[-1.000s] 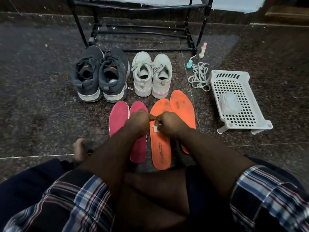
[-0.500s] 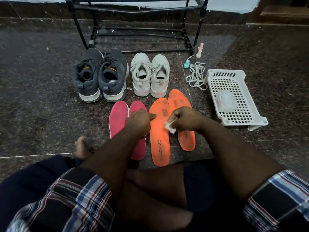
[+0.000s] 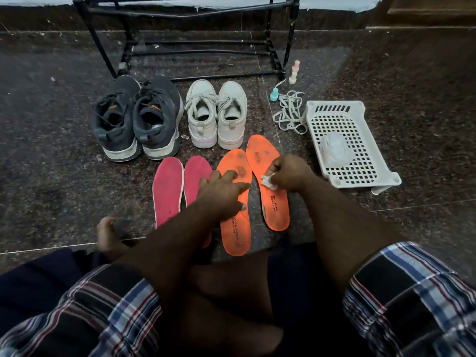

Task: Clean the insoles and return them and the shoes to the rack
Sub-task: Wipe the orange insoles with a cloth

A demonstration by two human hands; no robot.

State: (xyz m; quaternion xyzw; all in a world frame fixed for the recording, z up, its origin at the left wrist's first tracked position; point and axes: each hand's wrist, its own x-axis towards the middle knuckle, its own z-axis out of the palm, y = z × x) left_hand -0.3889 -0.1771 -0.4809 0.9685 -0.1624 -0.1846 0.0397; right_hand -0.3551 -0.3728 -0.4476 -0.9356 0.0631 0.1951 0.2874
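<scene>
Two orange insoles lie on the floor in front of me, the left one point(image 3: 235, 228) and the right one point(image 3: 275, 204). Two pink insoles point(image 3: 167, 189) lie to their left. My left hand point(image 3: 221, 191) rests with spread fingers on the left orange insole. My right hand point(image 3: 289, 173) pinches a small white wipe point(image 3: 268, 182) over the right orange insole. Behind the insoles stand a pair of dark grey sneakers point(image 3: 136, 117) and a pair of white sneakers point(image 3: 216, 114). The black metal shoe rack point(image 3: 195, 42) stands at the wall.
A white perforated plastic basket point(image 3: 360, 140) with a crumpled clear bag point(image 3: 334, 149) sits at the right. Loose white laces point(image 3: 289, 112) and small bottles point(image 3: 293, 73) lie between basket and rack. My bare foot point(image 3: 108, 233) and crossed legs are near the insoles.
My hands have separated: the right one carried the wipe rightward onto the right orange insole, and the left one opened and spread onto the left orange insole.
</scene>
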